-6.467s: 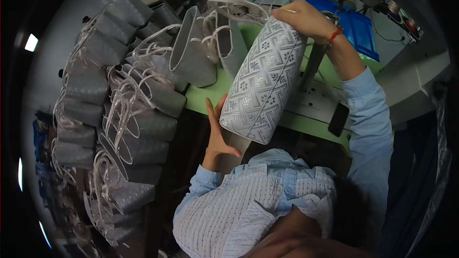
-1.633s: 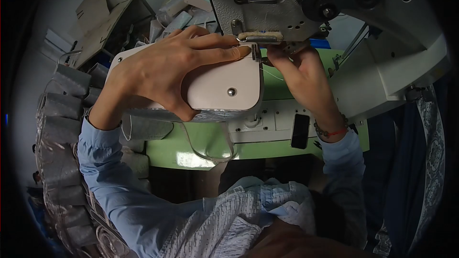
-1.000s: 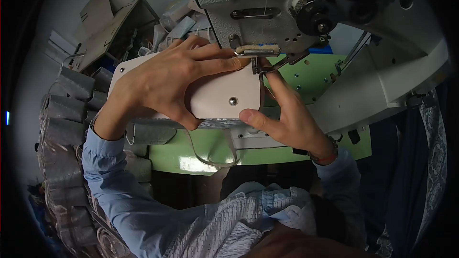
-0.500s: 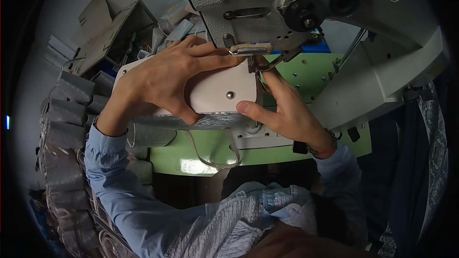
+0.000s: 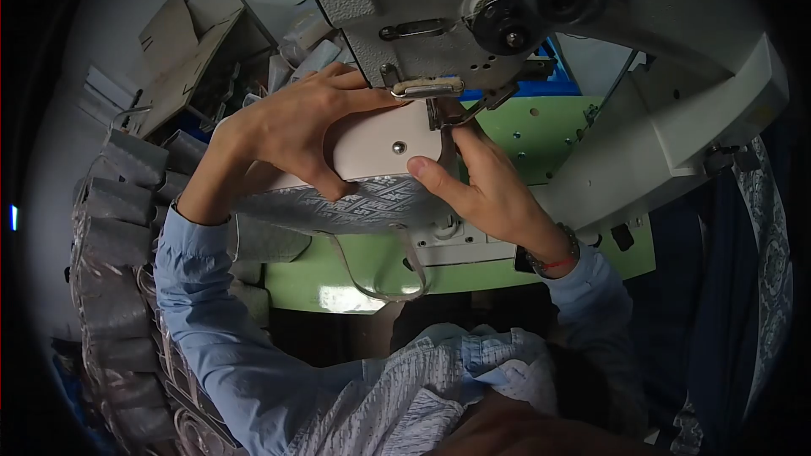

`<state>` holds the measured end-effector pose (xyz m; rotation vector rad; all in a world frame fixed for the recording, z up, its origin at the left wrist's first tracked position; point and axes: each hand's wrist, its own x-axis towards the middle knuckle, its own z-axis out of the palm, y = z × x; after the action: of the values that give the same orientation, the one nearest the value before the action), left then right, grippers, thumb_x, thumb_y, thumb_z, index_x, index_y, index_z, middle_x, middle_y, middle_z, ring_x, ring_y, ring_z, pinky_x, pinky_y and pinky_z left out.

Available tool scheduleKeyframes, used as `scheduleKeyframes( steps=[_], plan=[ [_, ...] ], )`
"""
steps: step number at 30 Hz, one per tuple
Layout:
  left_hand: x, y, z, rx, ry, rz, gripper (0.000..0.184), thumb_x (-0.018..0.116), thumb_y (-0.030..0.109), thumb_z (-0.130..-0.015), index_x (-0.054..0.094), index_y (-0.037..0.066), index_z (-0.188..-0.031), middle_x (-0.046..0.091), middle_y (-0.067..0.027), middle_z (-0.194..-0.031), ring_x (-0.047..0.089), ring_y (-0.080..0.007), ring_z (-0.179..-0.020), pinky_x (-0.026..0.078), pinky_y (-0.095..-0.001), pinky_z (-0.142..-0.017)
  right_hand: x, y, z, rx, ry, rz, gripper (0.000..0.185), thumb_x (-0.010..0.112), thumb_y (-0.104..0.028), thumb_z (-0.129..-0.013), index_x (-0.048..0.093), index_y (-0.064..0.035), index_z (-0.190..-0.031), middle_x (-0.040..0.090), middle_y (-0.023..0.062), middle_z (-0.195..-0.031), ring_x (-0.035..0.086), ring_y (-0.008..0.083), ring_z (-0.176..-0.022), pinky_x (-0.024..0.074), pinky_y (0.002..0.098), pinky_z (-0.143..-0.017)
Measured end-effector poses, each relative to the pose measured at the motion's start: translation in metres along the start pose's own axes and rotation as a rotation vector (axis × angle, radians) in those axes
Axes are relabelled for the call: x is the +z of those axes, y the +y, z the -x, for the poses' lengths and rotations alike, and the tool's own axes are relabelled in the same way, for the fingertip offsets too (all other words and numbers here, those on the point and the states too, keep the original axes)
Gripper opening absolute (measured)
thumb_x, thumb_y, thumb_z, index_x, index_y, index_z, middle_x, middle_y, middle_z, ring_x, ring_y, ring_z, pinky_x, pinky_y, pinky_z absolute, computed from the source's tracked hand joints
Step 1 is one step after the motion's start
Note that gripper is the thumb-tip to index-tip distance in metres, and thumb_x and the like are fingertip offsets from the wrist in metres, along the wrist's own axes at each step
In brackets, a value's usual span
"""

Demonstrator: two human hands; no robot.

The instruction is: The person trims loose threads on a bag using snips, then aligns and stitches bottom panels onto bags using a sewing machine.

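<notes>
A bag (image 5: 359, 203) with a pale, studded base and grey patterned fabric sides is at the sewing machine (image 5: 355, 42). The corner of its base lies at the presser foot (image 5: 435, 114). My left hand (image 5: 291, 131) grips across the base, thumb over the near edge and fingers spread toward the far side. Around the end of the bag, beside the presser foot, is my right hand (image 5: 481, 181); its thumb presses the near corner while the fingers reach behind, partly hidden. A metal stud (image 5: 400, 148) shows between my hands. Below the bag hangs a thin strap loop (image 5: 372, 287).
The green machine table (image 5: 296, 274) extends under and behind the bag. Many grey bag pieces (image 5: 127, 236) are stacked along the left. Cardboard (image 5: 182, 59) leans at the back left. Patterned fabric (image 5: 769, 228) hangs at the far right.
The bag has tilted, so more of its patterned side shows and less of the pale base. Both hands have shifted slightly with it, keeping their hold.
</notes>
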<state>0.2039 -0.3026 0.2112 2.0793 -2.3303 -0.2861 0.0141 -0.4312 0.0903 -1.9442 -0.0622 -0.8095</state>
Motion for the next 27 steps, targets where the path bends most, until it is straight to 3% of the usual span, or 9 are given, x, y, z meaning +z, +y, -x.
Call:
scheduleKeyframes(
  steps=[7, 9, 10, 13, 15, 22, 24, 27],
  plan=[
    [0.002, -0.005, -0.002, -0.024, -0.007, 0.082, 0.094, 0.077, 0.031, -0.041, 0.057, 0.002, -0.128, 0.062, -0.0139, -0.098, 0.054, -0.0321, -0.097, 0.046, -0.0416, -0.089, 0.01, 0.002, 0.001, 0.074, 0.025, 0.031, 0.048, 0.056, -0.03, -0.096, 0.045, 0.0071, -0.126, 0.055, 0.0236, -0.114, 0.056, 0.032, -0.103, 0.0436, 0.0419, -0.091],
    [0.003, -0.009, -0.003, -0.011, 0.004, 0.081, 0.094, 0.077, 0.031, -0.041, 0.057, 0.002, -0.128, 0.062, -0.014, -0.098, 0.055, -0.0319, -0.096, 0.046, -0.0413, -0.089, 0.011, 0.002, 0.0, 0.11, 0.003, 0.028, 0.062, 0.058, -0.032, -0.094, 0.037, 0.0118, -0.132, 0.047, 0.032, -0.123, 0.051, 0.045, -0.111, 0.0419, 0.0494, -0.095],
    [0.004, -0.01, -0.003, -0.014, 0.008, 0.097, 0.094, 0.077, 0.031, -0.041, 0.057, 0.002, -0.128, 0.062, -0.014, -0.097, 0.055, -0.0319, -0.096, 0.046, -0.0414, -0.088, 0.013, 0.004, 0.0, 0.113, 0.0, 0.028, 0.062, 0.058, -0.032, -0.094, 0.037, 0.0118, -0.132, 0.047, 0.032, -0.123, 0.051, 0.045, -0.111, 0.0419, 0.0494, -0.095],
    [0.007, -0.014, -0.004, 0.013, 0.027, 0.112, 0.094, 0.077, 0.031, -0.041, 0.057, 0.002, -0.128, 0.062, -0.014, -0.097, 0.055, -0.0322, -0.096, 0.046, -0.0415, -0.088, 0.021, 0.008, -0.004, 0.115, 0.054, 0.016, 0.06, 0.058, -0.034, -0.094, 0.039, 0.0102, -0.13, 0.047, 0.0297, -0.118, 0.051, 0.0422, -0.107, 0.042, 0.0491, -0.093],
    [0.008, -0.015, -0.004, 0.04, 0.038, 0.111, 0.093, 0.077, 0.031, -0.041, 0.057, 0.002, -0.128, 0.062, -0.0141, -0.098, 0.056, -0.0325, -0.096, 0.046, -0.0416, -0.088, 0.025, 0.007, -0.008, 0.005, 0.108, -0.062, 0.058, 0.06, -0.034, -0.093, 0.041, 0.0086, -0.127, 0.048, 0.0271, -0.115, 0.05, 0.04, -0.105, 0.0422, 0.0479, -0.091],
    [0.006, -0.011, -0.002, 0.002, 0.025, 0.137, 0.094, 0.077, 0.029, -0.043, 0.054, 0.003, -0.13, 0.06, -0.0151, -0.108, 0.056, -0.0346, -0.102, 0.045, -0.043, -0.092, 0.026, 0.009, -0.011, 0.059, 0.074, -0.079, 0.059, 0.064, -0.034, -0.09, 0.043, 0.0077, -0.126, 0.048, 0.0261, -0.116, 0.051, 0.0389, -0.105, 0.0429, 0.0472, -0.091],
    [0.008, -0.013, -0.002, 0.022, 0.045, 0.121, 0.094, 0.077, 0.028, -0.044, 0.053, 0.003, -0.131, 0.06, -0.0152, -0.11, 0.056, -0.0353, -0.105, 0.045, -0.0438, -0.093, 0.025, 0.011, -0.011, -0.023, 0.078, 0.069, 0.058, 0.061, -0.032, -0.095, 0.042, 0.0112, -0.129, 0.055, 0.0248, -0.118, 0.058, 0.0293, -0.104, 0.0463, 0.0385, -0.092],
    [0.01, -0.016, -0.001, 0.068, 0.04, 0.09, 0.096, 0.078, 0.027, -0.044, 0.051, 0.003, -0.134, 0.058, -0.016, -0.115, 0.056, -0.0363, -0.108, 0.045, -0.0452, -0.094, 0.028, 0.018, -0.01, -0.027, 0.117, 0.072, 0.058, 0.061, -0.032, -0.095, 0.043, 0.0109, -0.129, 0.057, 0.0248, -0.116, 0.059, 0.0273, -0.103, 0.0471, 0.0374, -0.09]
  ],
)
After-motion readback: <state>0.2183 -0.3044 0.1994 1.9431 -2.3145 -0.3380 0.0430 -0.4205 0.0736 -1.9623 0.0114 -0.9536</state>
